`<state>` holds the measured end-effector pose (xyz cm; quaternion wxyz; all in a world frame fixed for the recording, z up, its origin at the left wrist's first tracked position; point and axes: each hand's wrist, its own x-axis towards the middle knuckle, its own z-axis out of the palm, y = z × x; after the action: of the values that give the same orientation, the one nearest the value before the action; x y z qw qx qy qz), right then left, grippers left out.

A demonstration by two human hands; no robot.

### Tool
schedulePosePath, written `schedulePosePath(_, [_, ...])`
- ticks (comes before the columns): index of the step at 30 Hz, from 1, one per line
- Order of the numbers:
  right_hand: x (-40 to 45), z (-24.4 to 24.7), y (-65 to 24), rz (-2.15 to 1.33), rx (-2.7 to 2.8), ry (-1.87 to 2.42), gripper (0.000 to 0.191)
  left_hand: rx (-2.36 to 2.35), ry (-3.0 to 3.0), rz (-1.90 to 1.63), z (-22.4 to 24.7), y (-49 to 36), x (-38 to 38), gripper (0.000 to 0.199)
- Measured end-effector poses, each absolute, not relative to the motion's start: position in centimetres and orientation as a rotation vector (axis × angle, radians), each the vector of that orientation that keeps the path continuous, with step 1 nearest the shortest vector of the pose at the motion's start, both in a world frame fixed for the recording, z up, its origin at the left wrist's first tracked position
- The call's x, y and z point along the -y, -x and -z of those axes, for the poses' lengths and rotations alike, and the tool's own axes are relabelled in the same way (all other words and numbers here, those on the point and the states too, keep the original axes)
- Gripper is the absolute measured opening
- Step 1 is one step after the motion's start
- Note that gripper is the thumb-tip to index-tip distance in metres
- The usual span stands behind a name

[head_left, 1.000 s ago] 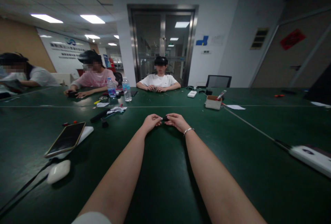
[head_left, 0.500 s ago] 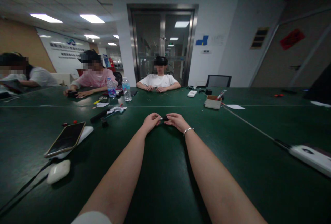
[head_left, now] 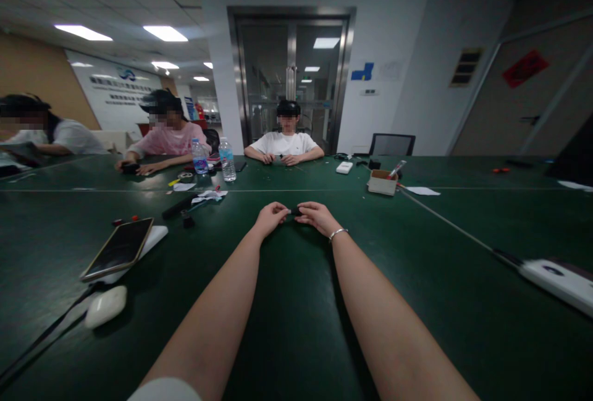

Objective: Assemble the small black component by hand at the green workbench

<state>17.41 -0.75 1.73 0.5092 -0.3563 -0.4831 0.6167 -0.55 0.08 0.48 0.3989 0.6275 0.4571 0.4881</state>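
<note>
Over the green table, my left hand (head_left: 272, 217) and my right hand (head_left: 317, 217) face each other, close together, both with fingers pinched. Between them is a small black piece (head_left: 295, 211) with a paler tip on its left side. The right fingertips grip the black part, and those of the left hand close on the pale tip. It is too small and too covered by fingers to tell its kind. A silver bracelet circles my right wrist.
To the left lie a phone (head_left: 121, 246) on a white block and a white rounded case (head_left: 106, 307). Two water bottles (head_left: 227, 159) stand further back. A small box (head_left: 382, 182) is right of centre, a white power strip (head_left: 556, 280) at right. Several people sit around the table.
My hands keep almost the same place and pinch. The silvery tip between them looks duller and shows less clearly now. Across the table, another person's hands have shifted slightly.
</note>
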Motion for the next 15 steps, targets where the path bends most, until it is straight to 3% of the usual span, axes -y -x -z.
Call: schedulePosePath(15, [0.97,-1.95,-17.28,-1.487,1.155,0.858,0.012,-1.137,-1.529,-1.208,-1.01,0.27,0.44,0.017])
